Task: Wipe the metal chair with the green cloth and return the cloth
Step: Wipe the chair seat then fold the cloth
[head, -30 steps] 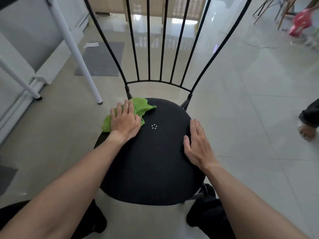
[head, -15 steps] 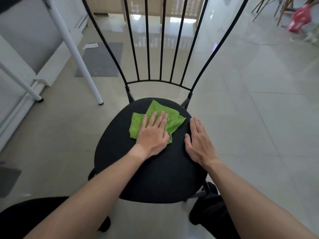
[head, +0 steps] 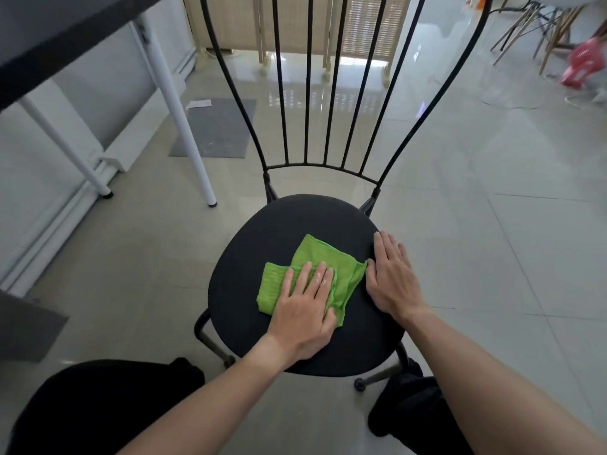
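A black metal chair (head: 285, 231) with a round dark seat and a tall back of thin bars stands in front of me. The green cloth (head: 315, 257) lies folded on the middle of the seat. My left hand (head: 303, 310) presses flat on the cloth's near half, fingers together and stretched forward. My right hand (head: 392, 274) rests flat on the seat's right edge, its thumb touching the cloth's right corner.
A table with white legs (head: 179, 110) stands at the left, with a grey mat (head: 216, 126) on the tiled floor behind it. Wooden chair legs (head: 525, 24) and a red object (head: 584, 60) are at the far right. My dark trousers (head: 98, 405) show below.
My left hand has slid the cloth from the seat's back left across to the middle and toward me. My right hand has stayed on the right edge.
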